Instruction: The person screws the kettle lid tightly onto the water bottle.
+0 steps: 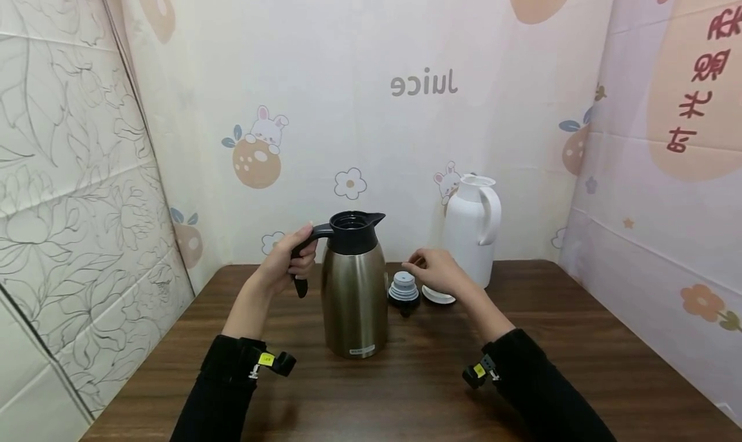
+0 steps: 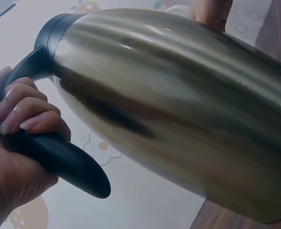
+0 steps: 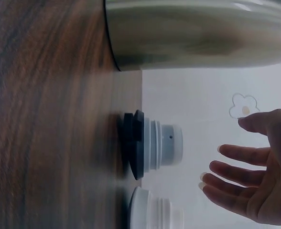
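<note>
A gold metal thermos jug [image 1: 355,300] with a black collar, spout and handle stands upright on the wooden table, its mouth uncovered. My left hand [image 1: 281,265] has its fingers curled round the black handle [image 2: 78,164]. To the jug's right lies a stopper [image 1: 404,288], black base down and grey ribbed plug pointing up. Just above it hovers my right hand [image 1: 438,272], its fingers [image 3: 243,155] loosely bent and apart, holding nothing. In the right wrist view a gap shows between those fingertips and the stopper's plug [image 3: 171,143].
A white stopper [image 3: 152,210] lies beside the black one, partly under my right hand in the head view. Behind it stands a white jug [image 1: 462,226] with its handle toward the right. A printed cloth [image 1: 348,120] hangs along the table's back edge.
</note>
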The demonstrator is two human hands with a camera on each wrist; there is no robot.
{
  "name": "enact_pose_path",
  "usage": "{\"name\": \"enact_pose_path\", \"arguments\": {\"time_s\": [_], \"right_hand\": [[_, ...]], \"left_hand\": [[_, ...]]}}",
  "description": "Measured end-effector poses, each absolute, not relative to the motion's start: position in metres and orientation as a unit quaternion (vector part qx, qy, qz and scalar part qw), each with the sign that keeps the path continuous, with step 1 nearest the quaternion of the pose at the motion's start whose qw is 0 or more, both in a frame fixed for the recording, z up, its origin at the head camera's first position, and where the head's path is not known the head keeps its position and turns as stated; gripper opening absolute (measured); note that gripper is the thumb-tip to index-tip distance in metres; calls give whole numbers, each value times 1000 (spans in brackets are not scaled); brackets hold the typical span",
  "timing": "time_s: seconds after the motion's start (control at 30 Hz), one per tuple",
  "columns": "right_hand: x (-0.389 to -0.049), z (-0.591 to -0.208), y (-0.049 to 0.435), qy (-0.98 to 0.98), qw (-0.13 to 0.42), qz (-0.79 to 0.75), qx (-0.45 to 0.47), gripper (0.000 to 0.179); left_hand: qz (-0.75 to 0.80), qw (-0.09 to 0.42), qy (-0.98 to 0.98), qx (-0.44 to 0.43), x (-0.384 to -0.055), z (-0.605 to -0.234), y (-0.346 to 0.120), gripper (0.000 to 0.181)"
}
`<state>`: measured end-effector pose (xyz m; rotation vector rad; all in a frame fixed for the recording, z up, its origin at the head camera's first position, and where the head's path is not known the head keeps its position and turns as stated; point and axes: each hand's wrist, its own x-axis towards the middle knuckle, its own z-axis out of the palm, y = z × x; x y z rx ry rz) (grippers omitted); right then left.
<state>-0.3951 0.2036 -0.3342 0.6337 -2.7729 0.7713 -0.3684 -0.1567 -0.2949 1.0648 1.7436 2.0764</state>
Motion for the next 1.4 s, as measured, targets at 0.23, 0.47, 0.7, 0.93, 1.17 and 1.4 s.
{"name": "enact_pose_path", "arguments": {"time_s": [0.23, 0.47, 0.7, 0.93, 1.17, 1.4], "right_hand": [[-401, -344, 190, -937, 106, 219, 250, 38], [-411, -360, 185, -944, 98, 194, 250, 42], [-421, -367, 182, -942, 88, 192, 260, 36], [-426, -368, 179, -949, 64, 174, 256, 30], [-424, -371, 181, -943, 58, 180, 273, 26], [-407, -367, 184, -943, 48, 168, 283, 27]], "left_hand": [[696, 139, 580, 400, -368, -297, -162, 50], [689, 164, 566, 422, -367, -298, -166, 49], [677, 195, 551, 447, -369, -294, -166, 47], [670, 205, 547, 458, -370, -293, -168, 47], [673, 203, 552, 448, -368, -293, -169, 47], [672, 208, 550, 450, -368, -293, -169, 47]]}}
